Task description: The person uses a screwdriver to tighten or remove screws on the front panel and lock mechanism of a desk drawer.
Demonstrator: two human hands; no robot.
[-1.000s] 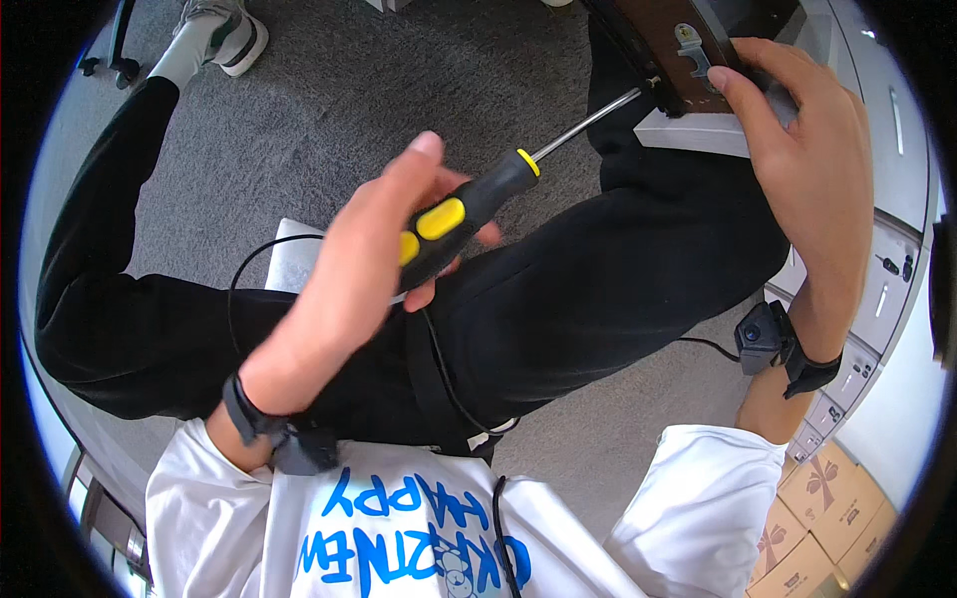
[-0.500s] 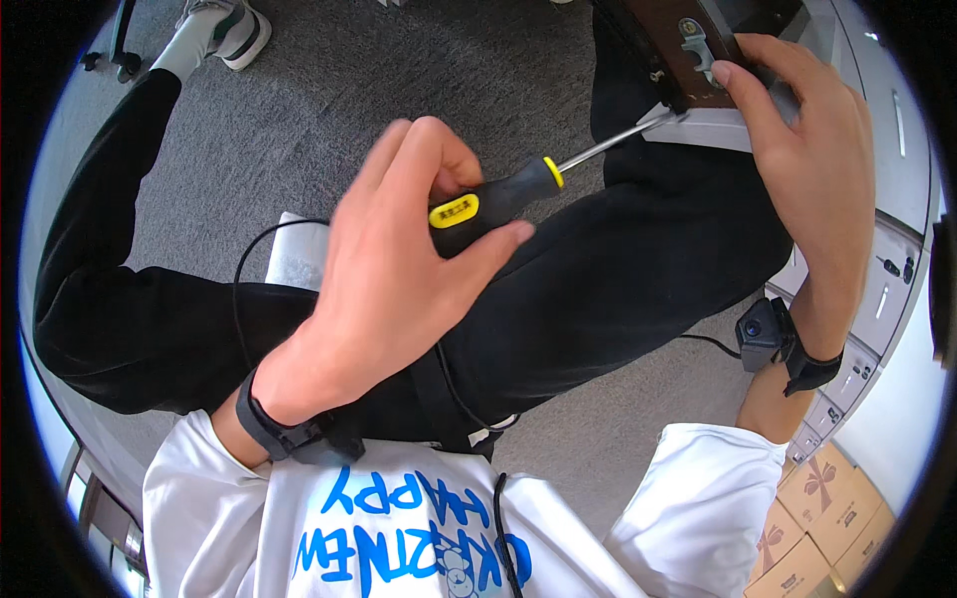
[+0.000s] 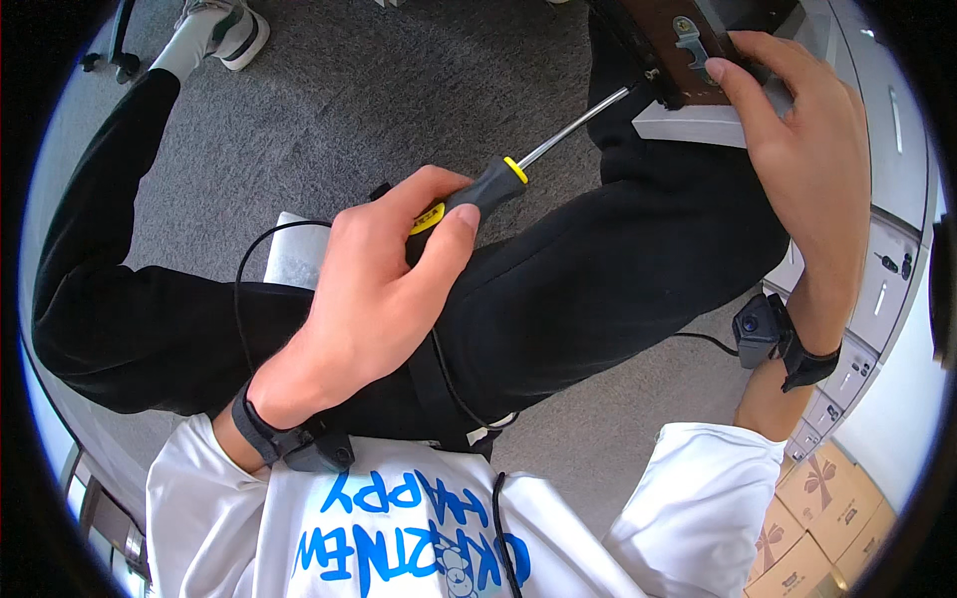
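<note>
My left hand (image 3: 374, 269) is closed round the black and yellow handle of a screwdriver (image 3: 495, 184). The metal shaft slants up to the right, and its tip is close to a small screw (image 3: 652, 75) on the side of a dark brown wooden piece (image 3: 670, 48). Whether tip and screw touch, I cannot tell. At the upper right, my right hand (image 3: 802, 130) grips the edge of that piece, its thumb by a silver metal bracket (image 3: 689, 42) on the brown face. A pale board edge (image 3: 688, 125) at the bottom of the piece rests against my right leg.
Light grey drawers (image 3: 892, 239) with keys in a lock line the right side. Cardboard boxes (image 3: 832, 498) are stacked at the lower right. A white object (image 3: 296, 249) and a black cable (image 3: 242, 264) lie by my left leg on the grey carpet (image 3: 329, 90).
My left hand has drawn the screwdriver down and left, and its tip has shifted from the lower corner of the brown piece to near the screw. The piece has moved slightly left.
</note>
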